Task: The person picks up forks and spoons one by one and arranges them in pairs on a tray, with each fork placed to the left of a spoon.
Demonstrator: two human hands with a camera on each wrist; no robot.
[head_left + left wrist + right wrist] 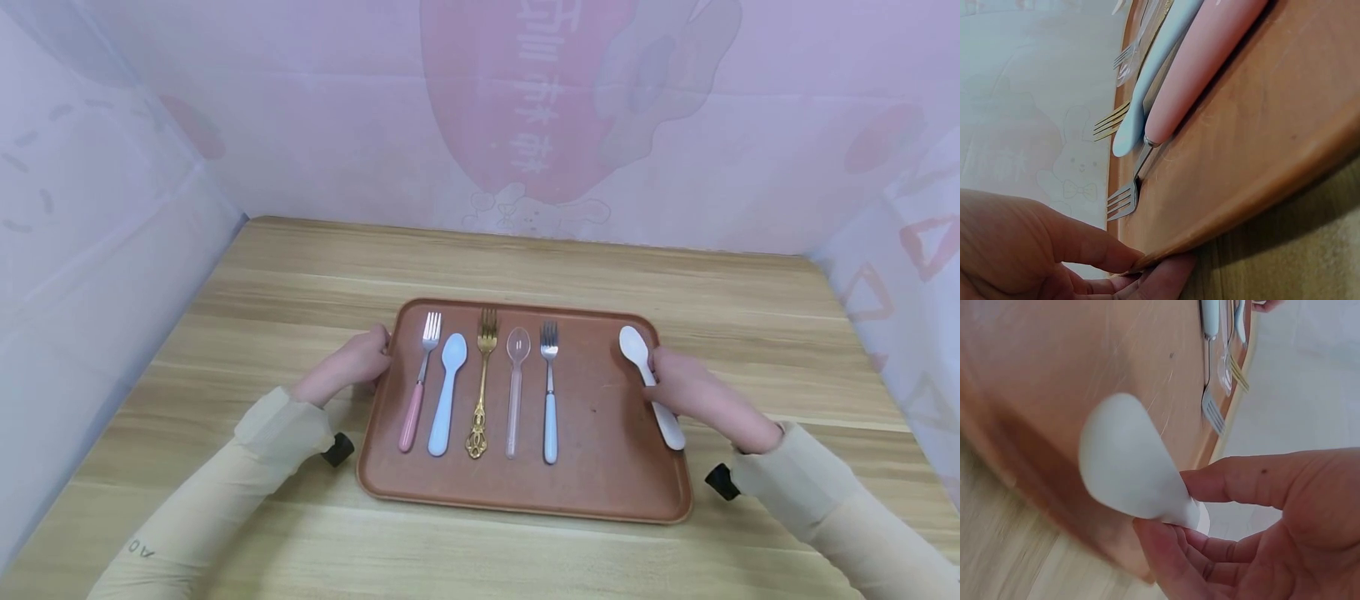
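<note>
White spoon: held at right edge of tray, bowl pointed away, handle gripped by right hand; matte white plastic, oval bowl.
Right hand: fingers and thumb curled round spoon neck, seen close in right wrist view.
Left hand: left rim of tray pinched between thumb and fingers.
Neighbours: pink-handled fork, blue spoon, gold fork, clear spoon, blue-handled fork laid parallel in a row.
Open room: bare tray strip between blue-handled fork and white spoon.
Edges: wooden surface walled by pink cloth.
</note>
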